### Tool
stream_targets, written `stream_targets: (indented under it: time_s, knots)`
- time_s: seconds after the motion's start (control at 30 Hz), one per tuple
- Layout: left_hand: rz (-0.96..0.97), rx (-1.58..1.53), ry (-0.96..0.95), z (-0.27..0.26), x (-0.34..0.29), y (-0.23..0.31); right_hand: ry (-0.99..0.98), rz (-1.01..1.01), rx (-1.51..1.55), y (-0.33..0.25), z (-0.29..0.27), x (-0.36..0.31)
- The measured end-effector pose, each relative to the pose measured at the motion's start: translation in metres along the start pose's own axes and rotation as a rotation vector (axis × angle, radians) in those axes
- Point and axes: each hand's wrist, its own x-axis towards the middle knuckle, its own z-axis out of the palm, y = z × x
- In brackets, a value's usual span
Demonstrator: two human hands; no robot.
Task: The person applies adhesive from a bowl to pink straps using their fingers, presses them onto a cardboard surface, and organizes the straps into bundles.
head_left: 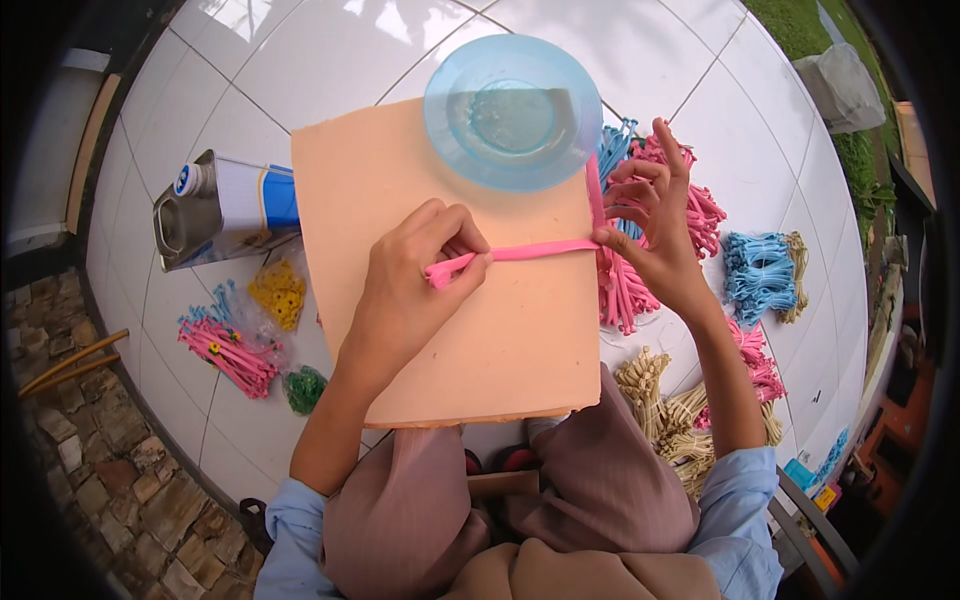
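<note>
A narrow pink fabric strip runs nearly straight across a flat peach-coloured board above my lap. My left hand is closed in a pinch on its left part, and a short folded end sticks out below the fingers. At the board's right edge, the thumb of my right hand touches the strip where it bends upward along the edge. The other fingers of that hand are spread apart and raised. A translucent blue plastic plate rests on the board's far right corner, above the strip.
Bundles of pink cords, light blue cords and cream cords lie right on white tiles. To the left are a metal can, a bag of yellow pieces, a pink bundle and a green bundle.
</note>
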Motion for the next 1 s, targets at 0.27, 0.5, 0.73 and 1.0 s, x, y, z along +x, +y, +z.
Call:
stream_targets:
  time_s: [0.27, 0.5, 0.73, 1.0]
  knots:
    - [-0.018, -0.023, 0.004, 0.001, 0.0, -0.001, 0.057, -0.416, -0.716, -0.007, 0.009, -0.009]
    - [-0.029, -0.023, 0.007, 0.002, 0.001, 0.001, 0.03, -0.573, -0.829, -0.007, 0.01, -0.007]
    - [-0.035, -0.02, 0.002, 0.001, 0.001, 0.0, -0.053, -0.581, -0.955, -0.007, 0.006, -0.008]
    - [-0.039, -0.009, 0.004, 0.002, 0.003, 0.002, 0.041, -0.569, -0.869, -0.006, 0.004, -0.007]
